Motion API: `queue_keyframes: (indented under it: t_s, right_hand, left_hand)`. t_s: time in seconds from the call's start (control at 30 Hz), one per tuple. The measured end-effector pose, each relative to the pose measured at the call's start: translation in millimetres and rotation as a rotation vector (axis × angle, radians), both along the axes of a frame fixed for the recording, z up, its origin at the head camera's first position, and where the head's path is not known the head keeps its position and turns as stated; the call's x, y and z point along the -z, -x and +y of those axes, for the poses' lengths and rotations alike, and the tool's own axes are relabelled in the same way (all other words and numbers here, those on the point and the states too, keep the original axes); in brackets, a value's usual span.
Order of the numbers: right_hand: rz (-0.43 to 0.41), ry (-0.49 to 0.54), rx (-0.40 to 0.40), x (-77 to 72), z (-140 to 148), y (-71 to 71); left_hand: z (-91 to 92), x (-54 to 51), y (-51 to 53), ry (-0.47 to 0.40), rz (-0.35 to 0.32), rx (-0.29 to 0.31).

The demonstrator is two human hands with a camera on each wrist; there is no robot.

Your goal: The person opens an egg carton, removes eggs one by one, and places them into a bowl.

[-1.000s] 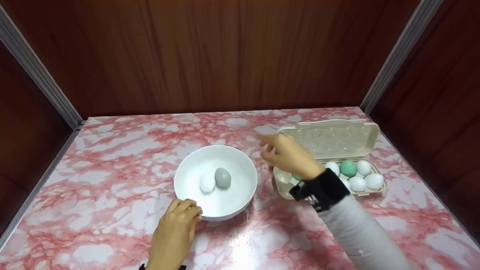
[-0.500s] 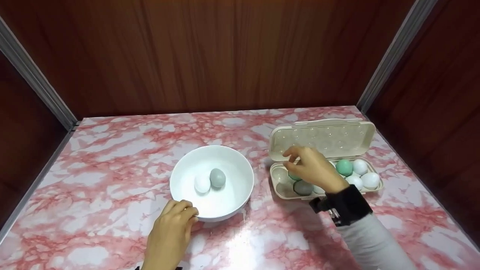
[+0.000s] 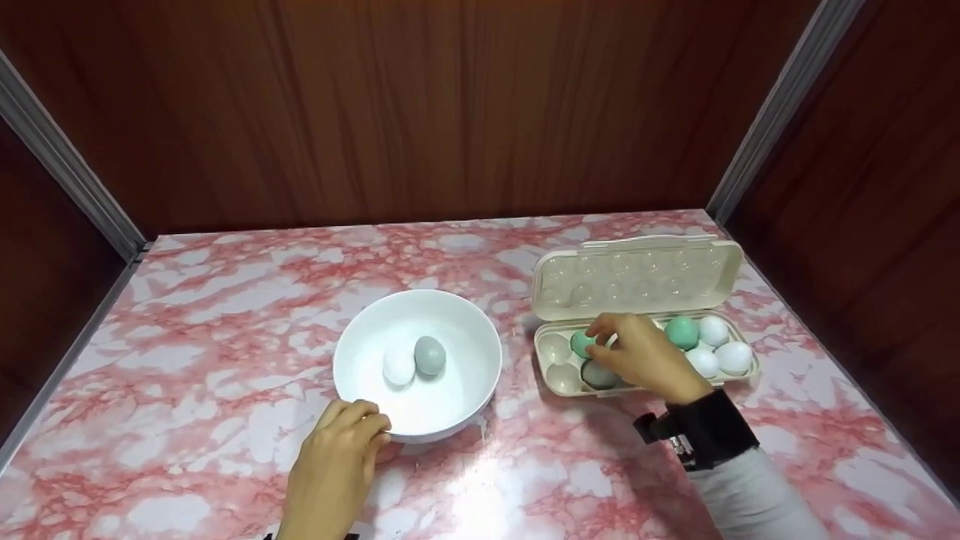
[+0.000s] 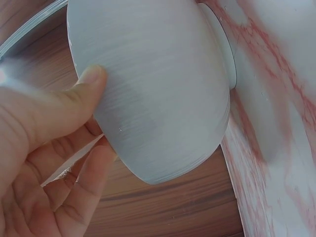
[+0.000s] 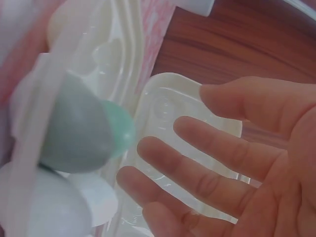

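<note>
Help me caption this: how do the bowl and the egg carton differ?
The bowl is round and white; the egg carton is long and cream. The bowl has no lid; the egg carton has a raised lid. The bowl holds two eggs; the egg carton holds more. Both stand on the table.

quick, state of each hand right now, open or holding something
Left hand: closed, pinching the bowl at its rim.
Right hand: open, over the carton, holding nothing.
</note>
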State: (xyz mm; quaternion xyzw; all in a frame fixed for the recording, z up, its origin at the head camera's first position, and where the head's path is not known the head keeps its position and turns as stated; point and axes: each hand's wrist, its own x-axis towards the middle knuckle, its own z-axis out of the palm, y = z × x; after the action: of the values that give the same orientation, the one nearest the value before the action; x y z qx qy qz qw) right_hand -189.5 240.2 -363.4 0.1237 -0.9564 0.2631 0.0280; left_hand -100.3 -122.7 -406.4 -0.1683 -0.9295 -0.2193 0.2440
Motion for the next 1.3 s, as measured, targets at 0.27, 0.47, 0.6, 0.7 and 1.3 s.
queue_keyframes:
  t_s: [0.27,0.47,0.6,0.7,1.3]
  right_hand:
    - [0.036,-0.029,0.014,14.4,0.0,-7.8]
    - [0.031,-0.062,0.046,23.9,-4.0,-12.1]
    - [0.045,-0.100,0.048,28.9,-6.8,-12.4]
    - [0.069,-0.139,0.035,32.3,-8.8,-11.1]
    - [0.194,-0.170,-0.030,40.6,-9.3,-6.6]
  left_hand:
    - [-0.7,1.6,0.7,-0.018,0.012,0.021]
    - [-1.6,0.5,0.1,-0.017,-0.010,0.020]
    - [-1.6,-0.3,-0.1,-0.014,-0.026,0.013]
    - [-1.4,-0.5,-0.2,-0.014,-0.029,0.010]
    - [-1.3,1.5,0.0,-0.030,0.004,0.031]
